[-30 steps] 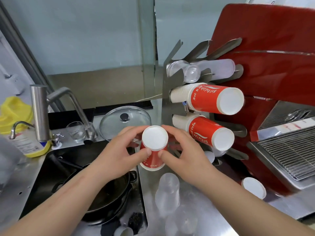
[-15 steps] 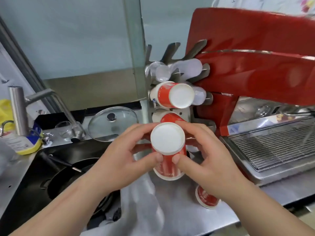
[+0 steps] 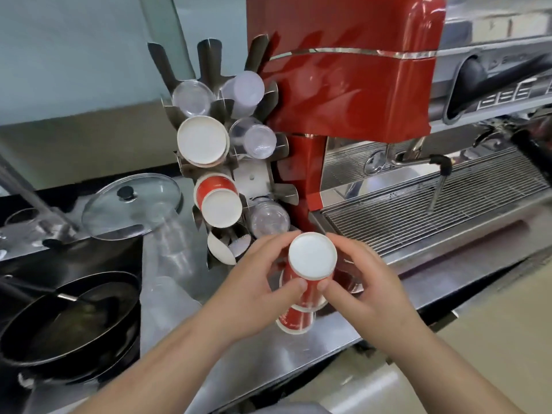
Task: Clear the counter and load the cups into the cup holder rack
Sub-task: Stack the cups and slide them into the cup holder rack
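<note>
Head view: left hand [image 3: 254, 282] and right hand [image 3: 369, 289] are pinching a stack of red cups [image 3: 304, 288], base up, above the desk [image 3: 298, 363]. The rack [image 3: 227, 162] is looking mostly filled; clear cups [image 3: 167, 264] are waiting.

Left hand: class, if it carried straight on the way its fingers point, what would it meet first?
The left hand points right, already gripping the red paper cup stack; beyond it, probably the right hand.

Your left hand [image 3: 254, 282] and right hand [image 3: 364, 282] raised together, fingers curled inward, thumbs nearly meeting, gripping from opposite sides, bare forearms angled in
</note>
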Demonstrator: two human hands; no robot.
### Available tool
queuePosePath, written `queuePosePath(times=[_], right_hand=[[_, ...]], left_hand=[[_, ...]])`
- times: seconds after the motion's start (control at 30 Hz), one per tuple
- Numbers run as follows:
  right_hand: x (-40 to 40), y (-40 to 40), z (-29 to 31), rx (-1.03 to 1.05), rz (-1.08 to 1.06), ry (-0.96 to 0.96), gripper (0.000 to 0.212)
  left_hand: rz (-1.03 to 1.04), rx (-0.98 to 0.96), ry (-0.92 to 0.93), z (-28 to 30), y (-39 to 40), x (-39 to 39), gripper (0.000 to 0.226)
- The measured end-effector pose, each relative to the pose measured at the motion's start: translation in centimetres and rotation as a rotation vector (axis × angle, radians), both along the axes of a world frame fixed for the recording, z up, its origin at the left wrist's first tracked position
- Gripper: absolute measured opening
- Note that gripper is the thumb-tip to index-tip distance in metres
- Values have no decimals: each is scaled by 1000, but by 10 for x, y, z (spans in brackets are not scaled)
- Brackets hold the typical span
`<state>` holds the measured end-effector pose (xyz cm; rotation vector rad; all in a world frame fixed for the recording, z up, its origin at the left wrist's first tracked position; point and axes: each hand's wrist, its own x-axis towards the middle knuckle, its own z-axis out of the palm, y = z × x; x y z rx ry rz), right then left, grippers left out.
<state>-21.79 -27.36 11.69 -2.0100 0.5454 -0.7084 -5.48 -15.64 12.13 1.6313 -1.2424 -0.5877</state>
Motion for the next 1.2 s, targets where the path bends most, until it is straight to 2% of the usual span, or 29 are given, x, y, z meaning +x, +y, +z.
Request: queuePosePath(times=[0.2, 0.5, 0.9, 1.03, 1.2], right_hand=[[1, -16, -43, 135, -1, 112, 58], [8, -14, -84, 31, 5, 327, 55], [9, -14, -81, 25, 5, 433, 54], [10, -13, -74, -27, 0, 489, 50], [14, -6, -58, -91, -30, 457, 49]], left_hand=[[47, 94, 51, -37, -15, -5, 58], [127, 278, 23, -87, -15, -14, 60], [113, 319, -11, -89, -13, -10, 55], [68, 368, -96, -84, -14, -3, 54], [37, 393, -176, -74, -12, 3, 54]])
